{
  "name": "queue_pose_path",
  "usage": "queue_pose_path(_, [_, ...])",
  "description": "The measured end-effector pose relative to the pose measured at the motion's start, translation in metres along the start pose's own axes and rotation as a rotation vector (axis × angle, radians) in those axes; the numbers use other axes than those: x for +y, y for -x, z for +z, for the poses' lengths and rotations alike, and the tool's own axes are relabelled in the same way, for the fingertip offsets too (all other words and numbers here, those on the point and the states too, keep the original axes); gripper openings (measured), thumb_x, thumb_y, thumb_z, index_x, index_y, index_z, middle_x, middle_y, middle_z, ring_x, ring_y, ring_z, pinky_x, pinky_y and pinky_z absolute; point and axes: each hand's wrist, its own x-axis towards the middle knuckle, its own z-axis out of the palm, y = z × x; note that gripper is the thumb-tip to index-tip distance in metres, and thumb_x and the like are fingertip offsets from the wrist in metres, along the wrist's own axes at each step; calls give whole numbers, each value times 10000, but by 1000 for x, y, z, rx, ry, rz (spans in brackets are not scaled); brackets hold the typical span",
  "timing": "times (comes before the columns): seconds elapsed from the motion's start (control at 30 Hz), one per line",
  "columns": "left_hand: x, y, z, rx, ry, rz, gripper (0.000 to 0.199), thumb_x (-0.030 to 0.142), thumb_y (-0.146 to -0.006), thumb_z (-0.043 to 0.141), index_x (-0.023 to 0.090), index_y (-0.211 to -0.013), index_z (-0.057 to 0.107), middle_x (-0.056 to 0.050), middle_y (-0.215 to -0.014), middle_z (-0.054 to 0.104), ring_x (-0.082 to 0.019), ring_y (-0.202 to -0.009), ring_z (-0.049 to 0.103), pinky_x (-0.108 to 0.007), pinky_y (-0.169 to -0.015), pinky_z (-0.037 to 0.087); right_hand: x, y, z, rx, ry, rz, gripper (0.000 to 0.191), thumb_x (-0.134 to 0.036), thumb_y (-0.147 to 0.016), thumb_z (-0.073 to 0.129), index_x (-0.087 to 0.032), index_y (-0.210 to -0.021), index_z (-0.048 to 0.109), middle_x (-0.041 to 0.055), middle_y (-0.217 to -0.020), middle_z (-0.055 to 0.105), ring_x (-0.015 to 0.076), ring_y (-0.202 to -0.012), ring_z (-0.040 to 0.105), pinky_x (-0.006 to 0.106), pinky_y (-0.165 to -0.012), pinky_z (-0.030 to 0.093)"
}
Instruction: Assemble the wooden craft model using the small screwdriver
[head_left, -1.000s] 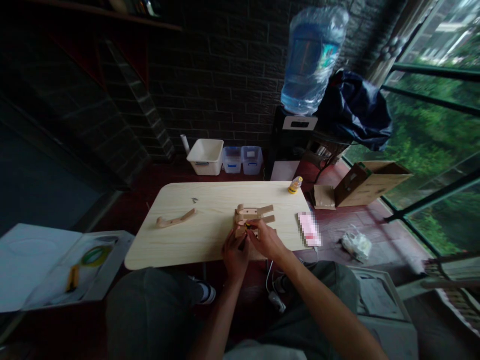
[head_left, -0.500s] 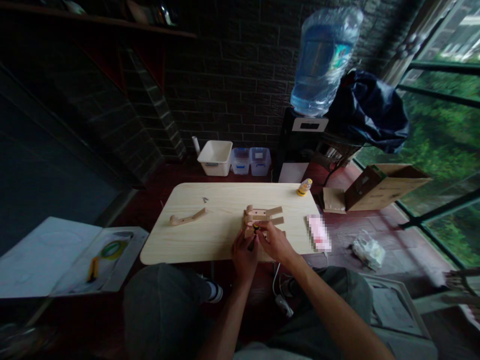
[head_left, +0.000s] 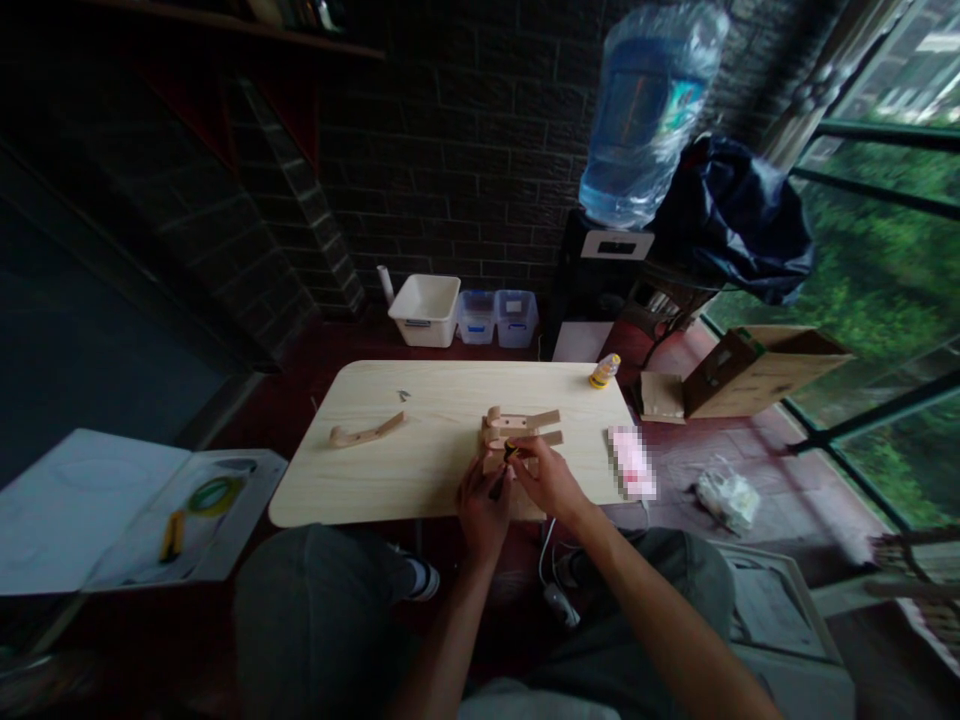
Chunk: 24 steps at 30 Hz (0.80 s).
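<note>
My right hand pinches a small yellow-and-black screwdriver, its fingertips closed around the top. Close against it on the left, my left hand has its fingers bent around the near part of a wooden hook rack. Both hands hide the rack's near end and the tool's lower part. Pale wooden hooks lie side by side across the rack, their flat ends pointing right. A loose wooden hook rests on the table to the left, with a few small screws behind it.
On the light wooden table, a yellow-capped bottle stands at the far right corner, and a blurred pink item lies by the right edge. An open tool case sits to the left. Bins and a water dispenser stand beyond.
The whole view has shifted slightly, so things appear a little further left and higher. Both hands stay at the rack, with the right fingers turned slightly around the screwdriver.
</note>
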Motion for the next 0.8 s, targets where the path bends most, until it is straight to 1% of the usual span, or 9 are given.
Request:
queue_pose_path(0.13, [3,-1,-2,5,3,-3,196,342,-935,628,273,-1073,749,-87,-1277,700,-273,-1258,616,-492,-1031,528,2,-1,-3,30,6,-15,235,-262,-942,610,-248,-1177,603,73,-1118,714,199,-978,710,361,-855,586])
queue_pose_path(0.27, [1,0,-1,18,-5,-2,192,340,-932,628,274,-1062,752,-83,-1298,692,-278,-1258,617,-488,-1016,537,-4,-1,-3,19,21,-24,278,-235,-933,602,-244,-1210,587,83,-1191,705,204,-1038,701,372,-891,582])
queue_pose_path(0.4, [-2,2,1,-2,-16,-13,210,311,-933,609,271,-1087,745,-88,-1293,694,-288,-1274,605,-510,-1036,520,-8,0,0,-32,28,-53,253,-233,-961,566,-249,-1212,584,74,-1168,719,209,-1058,708,379,-902,583])
queue_pose_path(0.57, [-2,2,1,-4,-29,-12,211,317,-920,621,271,-1088,741,-86,-1252,712,-288,-1275,603,-515,-1049,512,-5,-2,4,20,54,-127,207,-242,-959,595,-247,-1166,595,87,-1161,712,224,-1113,688,405,-950,571])
queue_pose_path(0.8, [-2,3,0,-2,-52,-4,220,306,-923,610,274,-1102,734,-85,-1277,701,-290,-1270,606,-508,-1028,517,-4,0,7,11,68,-110,266,-229,-955,588,-239,-1219,572,93,-1190,710,221,-1110,696,396,-940,574])
